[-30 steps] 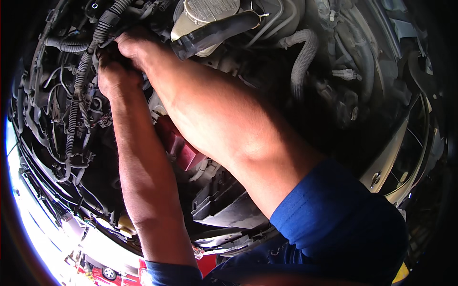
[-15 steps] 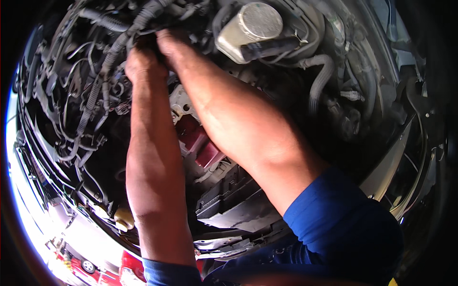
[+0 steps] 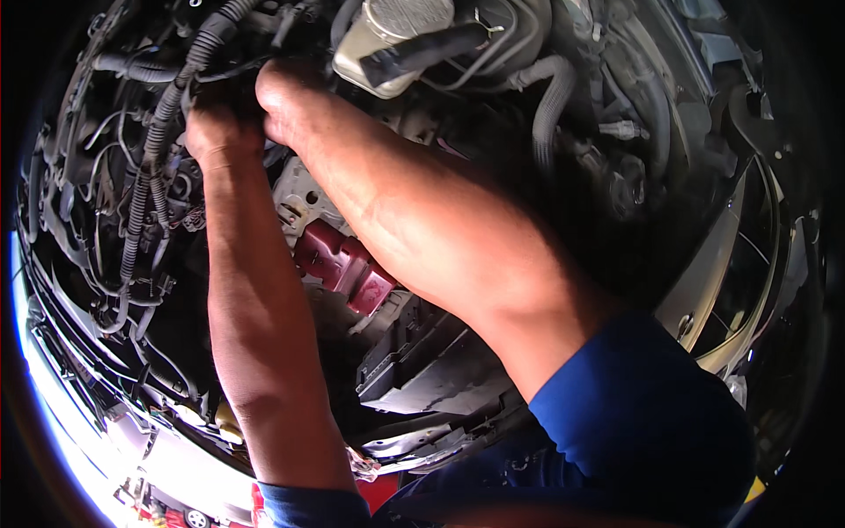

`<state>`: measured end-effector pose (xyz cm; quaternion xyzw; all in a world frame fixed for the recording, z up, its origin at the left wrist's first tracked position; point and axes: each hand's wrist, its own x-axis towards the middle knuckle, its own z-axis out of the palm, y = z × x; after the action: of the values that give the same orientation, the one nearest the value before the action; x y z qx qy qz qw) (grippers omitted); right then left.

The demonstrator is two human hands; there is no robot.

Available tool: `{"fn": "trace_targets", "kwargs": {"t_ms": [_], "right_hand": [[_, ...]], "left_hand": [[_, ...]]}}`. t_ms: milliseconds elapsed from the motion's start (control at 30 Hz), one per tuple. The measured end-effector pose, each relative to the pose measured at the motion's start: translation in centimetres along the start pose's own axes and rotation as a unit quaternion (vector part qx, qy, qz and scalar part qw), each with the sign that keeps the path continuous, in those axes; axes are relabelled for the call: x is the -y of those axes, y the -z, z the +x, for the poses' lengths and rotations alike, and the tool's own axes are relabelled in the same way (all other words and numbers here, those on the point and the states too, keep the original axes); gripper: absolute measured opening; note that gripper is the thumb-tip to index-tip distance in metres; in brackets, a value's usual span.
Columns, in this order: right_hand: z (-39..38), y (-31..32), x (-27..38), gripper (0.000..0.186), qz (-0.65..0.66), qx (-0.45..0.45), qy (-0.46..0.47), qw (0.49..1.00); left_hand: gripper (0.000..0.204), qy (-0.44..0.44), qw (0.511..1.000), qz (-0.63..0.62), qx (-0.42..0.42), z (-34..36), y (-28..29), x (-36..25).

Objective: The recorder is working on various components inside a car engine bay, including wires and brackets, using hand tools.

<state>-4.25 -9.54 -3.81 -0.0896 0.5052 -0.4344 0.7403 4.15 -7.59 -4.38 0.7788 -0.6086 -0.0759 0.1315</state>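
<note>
Ribbed hose [image 3: 164,113] runs down the left, just beside your left hand [image 3: 220,134], left of where its fingers reach in; contact, can't tell. Those fingers are hidden in shadow: spread and hold, can't tell. Your right hand [image 3: 286,95] is just right of the left, fingers also out of sight, spread and hold unclear. Red cover [image 3: 321,242] lies between your forearms [image 3: 255,290]. Pale reservoir [image 3: 363,66] near right hand; braided hose [image 3: 549,110] farther right.

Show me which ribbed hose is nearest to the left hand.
The long grey hose running down beside the left hand; the short sideways one lies farther left.
</note>
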Motion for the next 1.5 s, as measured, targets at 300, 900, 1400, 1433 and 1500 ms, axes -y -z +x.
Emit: {"fn": "trace_targets", "kwargs": {"t_ms": [300,900,1400,1433,1500], "right_hand": [[2.2,1.2,1.3,0.068,0.034,0.009,0.066,0.997],[3.7,0.7,1.8,0.051,0.126,-0.003,0.08,0.989],[5.3,3.6,1.2,0.047,0.078,0.026,0.055,0.995],[5.2,3.8,1.1,0.05,0.059,0.051,0.071,0.994],[5.0,3.9,1.3,0.052,0.051,0.066,0.079,0.993]], "left_hand": [[0.036,-0.085,0.947,0.306,0.051,-0.8,1.7,-1.4],[0.025,0.057,0.832,-0.55,0.045,-2.0,-1.7,0.5],[0.029,-0.113,0.97,-0.211,-0.04,0.3,-3.3,-2.6],[0.029,-0.165,0.982,-0.065,-0.067,0.1,-3.3,-2.7],[0.03,-0.059,0.949,-0.305,-0.047,-0.3,-3.0,-3.2]]}}
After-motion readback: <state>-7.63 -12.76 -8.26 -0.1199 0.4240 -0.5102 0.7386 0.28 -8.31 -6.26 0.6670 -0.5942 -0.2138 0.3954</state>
